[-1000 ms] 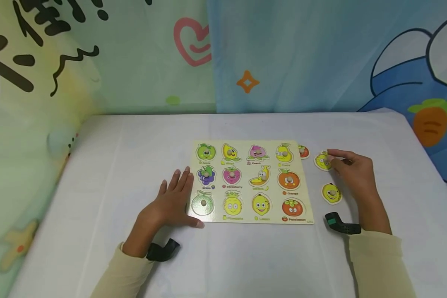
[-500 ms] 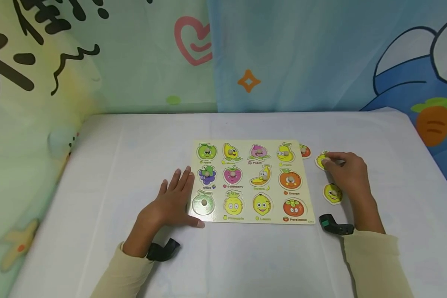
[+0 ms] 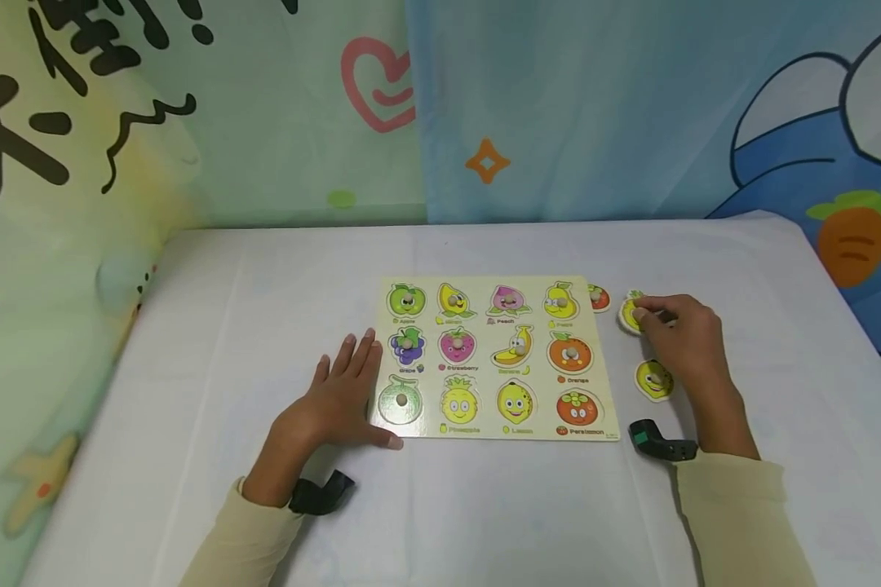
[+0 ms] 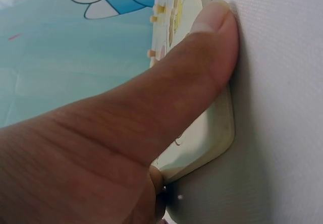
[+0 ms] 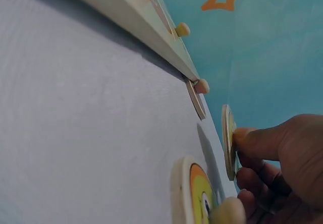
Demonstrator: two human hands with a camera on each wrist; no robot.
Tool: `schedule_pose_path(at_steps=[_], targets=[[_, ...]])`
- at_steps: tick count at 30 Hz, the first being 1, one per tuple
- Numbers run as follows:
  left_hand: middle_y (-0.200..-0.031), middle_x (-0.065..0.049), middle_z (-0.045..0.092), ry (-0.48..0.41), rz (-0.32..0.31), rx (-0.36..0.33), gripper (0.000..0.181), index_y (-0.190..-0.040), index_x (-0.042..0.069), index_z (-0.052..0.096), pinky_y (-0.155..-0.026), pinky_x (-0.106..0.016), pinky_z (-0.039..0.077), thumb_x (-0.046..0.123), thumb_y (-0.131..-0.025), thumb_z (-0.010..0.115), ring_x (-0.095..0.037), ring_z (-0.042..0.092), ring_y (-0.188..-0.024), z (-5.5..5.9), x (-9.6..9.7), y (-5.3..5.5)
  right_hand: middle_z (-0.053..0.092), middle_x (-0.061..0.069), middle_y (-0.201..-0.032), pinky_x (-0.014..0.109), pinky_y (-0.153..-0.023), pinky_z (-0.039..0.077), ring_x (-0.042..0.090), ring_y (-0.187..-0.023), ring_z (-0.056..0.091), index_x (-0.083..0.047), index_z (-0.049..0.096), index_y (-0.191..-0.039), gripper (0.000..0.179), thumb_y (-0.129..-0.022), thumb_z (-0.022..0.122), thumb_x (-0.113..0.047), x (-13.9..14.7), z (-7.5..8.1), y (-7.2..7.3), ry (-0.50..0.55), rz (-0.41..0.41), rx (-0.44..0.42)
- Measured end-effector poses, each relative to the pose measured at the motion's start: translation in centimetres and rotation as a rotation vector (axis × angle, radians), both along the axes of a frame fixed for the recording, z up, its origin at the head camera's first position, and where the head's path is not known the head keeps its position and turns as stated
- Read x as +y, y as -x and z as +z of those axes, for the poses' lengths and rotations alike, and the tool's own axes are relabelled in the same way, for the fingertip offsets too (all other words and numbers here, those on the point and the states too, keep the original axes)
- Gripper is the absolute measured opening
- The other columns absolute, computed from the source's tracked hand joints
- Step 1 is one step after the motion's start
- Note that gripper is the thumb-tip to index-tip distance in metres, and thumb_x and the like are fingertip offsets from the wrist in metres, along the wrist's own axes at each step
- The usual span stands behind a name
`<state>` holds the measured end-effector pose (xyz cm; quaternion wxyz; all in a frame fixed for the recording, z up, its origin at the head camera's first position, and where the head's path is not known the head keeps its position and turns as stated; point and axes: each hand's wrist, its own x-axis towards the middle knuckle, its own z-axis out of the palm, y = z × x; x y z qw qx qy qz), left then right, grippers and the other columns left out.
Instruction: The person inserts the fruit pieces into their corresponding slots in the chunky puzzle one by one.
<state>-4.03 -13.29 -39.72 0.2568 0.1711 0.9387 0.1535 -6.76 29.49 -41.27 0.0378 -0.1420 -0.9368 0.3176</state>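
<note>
My left hand lies spread at the lower left corner of a fruit puzzle board, its thumb along the front edge and fingers by the left side. To the right of the board, my right hand pinches a yellow, green-topped pineapple puzzle piece between thumb and fingers. In the right wrist view that piece is tilted on edge above the cloth, its shadow beside it. Nearer lies a lemon puzzle piece. A red persimmon puzzle piece touches the board's right edge, partly hidden.
Knobbed fruit pieces sit in the board's upper two rows, with a melon piece at lower left. White cloth covers the table. A printed curtain hangs behind it. Each wrist wears a black camera.
My right hand has shifted slightly left, and the pineapple piece has moved a little left and tipped up in its fingers. The left hand and board stay put.
</note>
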Motion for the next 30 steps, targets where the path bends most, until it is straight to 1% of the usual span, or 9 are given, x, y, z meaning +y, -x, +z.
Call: schedule_pose_path(at_steps=[5, 8, 12, 16, 19, 21, 25, 28, 30], targets=[[-0.162, -0.009, -0.006, -0.002, 0.001, -0.005, 0.132, -0.156, 0.005, 0.006, -0.114, -0.058, 0.002, 0.053, -0.063, 0.086, -0.033, -0.011, -0.146, -0.2, -0.1, -0.1, 0.059, 0.015, -0.12, 0.045, -0.089, 0.044, 0.03, -0.109, 0.052, -0.003, 0.065, -0.124, 0.032, -0.1, 0.055, -0.022, 0.0, -0.7, 0.1, -0.011, 0.007, 0.036], [-0.162, -0.009, -0.006, -0.003, 0.0, -0.003, 0.132, -0.156, 0.005, 0.006, -0.114, -0.058, 0.002, 0.054, -0.063, 0.086, -0.033, -0.011, -0.146, -0.3, -0.2, 0.0, 0.06, 0.015, -0.12, 0.046, -0.091, 0.046, 0.029, -0.108, 0.054, -0.005, 0.066, -0.124, 0.034, -0.099, 0.057, -0.027, 0.1, -1.3, 0.4, 0.03, 0.027, 0.066], [-0.162, -0.009, -0.006, -0.009, 0.002, 0.001, 0.131, -0.156, 0.005, 0.006, -0.114, -0.058, 0.001, 0.053, -0.063, 0.086, -0.033, -0.011, -0.146, -0.3, -0.2, 0.0, 0.062, 0.011, -0.12, 0.044, -0.091, 0.047, 0.025, -0.107, 0.055, -0.009, 0.067, -0.124, 0.038, -0.098, 0.058, -0.035, 0.5, -2.4, 0.8, 0.039, 0.066, 0.085], [-0.162, -0.009, -0.008, -0.009, -0.006, -0.004, 0.132, -0.156, 0.005, 0.005, -0.114, -0.057, 0.001, 0.054, -0.064, 0.086, -0.032, -0.012, -0.146, -0.3, -0.2, -0.1, 0.063, 0.01, -0.118, 0.045, -0.089, 0.047, 0.026, -0.106, 0.057, -0.01, 0.067, -0.123, 0.039, -0.097, 0.058, -0.037, 0.4, -2.5, 0.7, 0.057, 0.101, 0.088], [-0.162, -0.008, -0.01, -0.004, -0.009, -0.012, 0.132, -0.156, 0.006, 0.004, -0.114, -0.056, 0.0, 0.055, -0.064, 0.085, -0.031, -0.013, -0.146, -0.4, -0.2, -0.1, 0.064, 0.009, -0.116, 0.039, -0.087, 0.049, 0.025, -0.104, 0.058, -0.009, 0.069, -0.12, 0.036, -0.096, 0.061, -0.036, -0.2, -2.4, 0.6, 0.081, 0.13, 0.111], [-0.162, -0.007, -0.01, -0.003, -0.007, -0.015, 0.133, -0.156, 0.006, 0.003, -0.114, -0.056, 0.0, 0.056, -0.064, 0.085, -0.03, -0.014, -0.146, -0.4, -0.2, -0.1, 0.065, 0.006, -0.112, 0.029, -0.083, 0.05, 0.021, -0.1, 0.06, -0.01, 0.071, -0.116, 0.033, -0.095, 0.063, -0.035, -0.7, -2.5, 0.6, 0.059, 0.156, 0.139], [-0.162, -0.007, -0.011, -0.005, -0.006, -0.016, 0.133, -0.156, 0.006, 0.002, -0.114, -0.056, -0.001, 0.056, -0.064, 0.085, -0.03, -0.014, -0.146, -0.3, -0.3, -0.1, 0.065, 0.006, -0.107, 0.014, -0.075, 0.048, 0.018, -0.093, 0.062, -0.007, 0.073, -0.109, 0.023, -0.093, 0.068, -0.024, -3.0, -1.2, 0.0, 0.125, 0.207, 0.184], [-0.162, -0.008, -0.01, -0.009, -0.006, -0.015, 0.133, -0.156, 0.006, 0.003, -0.114, -0.056, 0.0, 0.055, -0.064, 0.085, -0.031, -0.014, -0.146, -0.3, -0.3, -0.1, 0.065, 0.009, -0.106, 0.011, -0.073, 0.047, 0.018, -0.09, 0.063, -0.004, 0.074, -0.106, 0.021, -0.092, 0.07, -0.018, -4.9, 0.4, -0.7, 0.203, 0.251, 0.183], [-0.162, -0.007, -0.011, -0.007, -0.006, -0.017, 0.132, -0.156, 0.006, 0.003, -0.114, -0.056, -0.001, 0.055, -0.065, 0.085, -0.03, -0.014, -0.146, -0.3, -0.3, 0.0, 0.065, 0.01, -0.105, 0.011, -0.072, 0.047, 0.018, -0.086, 0.063, -0.003, 0.074, -0.106, 0.02, -0.092, 0.07, -0.017, -5.7, 0.9, -0.9, 0.233, 0.276, 0.172]])
